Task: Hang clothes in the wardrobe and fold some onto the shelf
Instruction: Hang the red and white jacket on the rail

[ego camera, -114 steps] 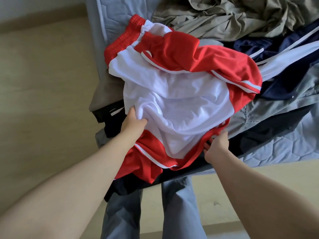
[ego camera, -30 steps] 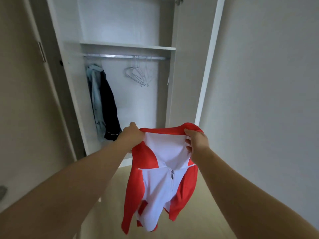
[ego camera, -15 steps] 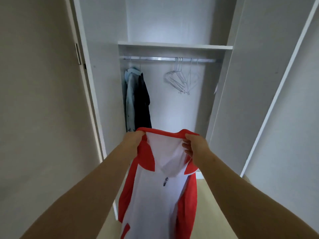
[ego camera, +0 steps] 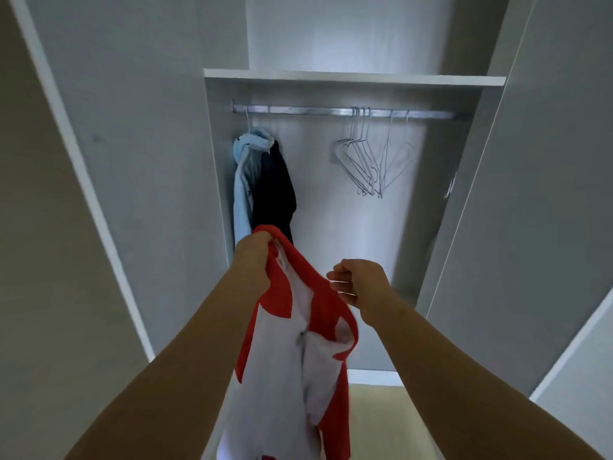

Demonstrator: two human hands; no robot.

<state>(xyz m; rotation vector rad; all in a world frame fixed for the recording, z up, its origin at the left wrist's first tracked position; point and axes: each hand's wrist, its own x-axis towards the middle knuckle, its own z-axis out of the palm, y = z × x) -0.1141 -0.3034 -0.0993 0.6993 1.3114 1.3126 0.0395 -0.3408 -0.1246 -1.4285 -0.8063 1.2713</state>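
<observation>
The red and white jacket (ego camera: 298, 343) hangs in the lower middle of the frame, right in front of the open wardrobe (ego camera: 331, 227). It droops from one top corner, and its zip runs down the white front panel. The left hand (ego camera: 253, 257) has that red collar edge bunched in its grip at the jacket's highest point, so it carries all the weight. The right hand (ego camera: 360, 285) sits just right of the jacket's upper red edge with its fingers curled in. Nothing shows between them. Whether a knuckle brushes the fabric is hard to tell, but it isn't holding it.

The step in hand looks like fetching a hanger. The free right hand is the obvious one for that, since the bunch of empty wire hangers (ego camera: 371, 164) hangs up and to its right on the rail (ego camera: 315, 110). The hangers sit tangled close together, so it's probably best to lift just the nearest hook straight off the rail rather than yank it and drag its neighbours along. Meanwhile the left hand should keep the collar high so the hem doesn't sag to the floor. Then one hanger arm goes into one shoulder at a time.

A light blue garment (ego camera: 242, 180) and a dark garment (ego camera: 275, 187) are already hanging at the left end of the rail, just above the left hand. There's a clear gap on the rail between them and the hangers. The shelf (ego camera: 351, 78) runs across above the rail.
</observation>
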